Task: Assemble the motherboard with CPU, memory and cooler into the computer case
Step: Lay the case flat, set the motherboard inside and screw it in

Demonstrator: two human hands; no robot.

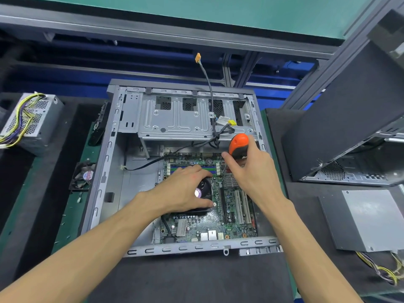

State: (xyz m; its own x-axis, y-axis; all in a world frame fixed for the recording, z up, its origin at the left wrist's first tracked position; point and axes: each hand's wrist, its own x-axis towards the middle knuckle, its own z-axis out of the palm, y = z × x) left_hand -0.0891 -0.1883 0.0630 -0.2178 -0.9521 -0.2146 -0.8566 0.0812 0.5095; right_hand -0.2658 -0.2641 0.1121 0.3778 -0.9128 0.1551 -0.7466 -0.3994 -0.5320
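Work surface: a dark mat (196, 278) lies nearest the camera, with both bare forearms reaching over it toward the case.
Computer case: the open grey case (102, 178) lies on its side on the mat, its near rim a row of slotted tabs.
Motherboard: the green motherboard (218, 224) sits inside the case, in its near right part, with white and black expansion slots on its right side.
Left hand: the left hand (185, 191) rests palm down on the black cooler (205, 189), fingers spread and lightly bent over its top, thumb against its near edge.
Memory: the blue and green memory slots (209, 168) run just beyond the fingertips of that hand.
Right hand: the right hand (251, 169) grips the orange and black screwdriver (238, 145) by its handle, fingers wrapped round it; the shaft points down toward the board beside the memory slots, and the tip is too small to make out.
Drive cage: a silver drive cage (175, 119) fills the far half of the case; a black cable (208, 84) with an orange plug rises over it.
Left side: a loose fan (84, 177) lies beside the case, and farther off a power supply (30, 123) with yellow wires.
Right side: a second power supply (367, 219) lies flat, and another case (341, 127) stands tilted beyond it.
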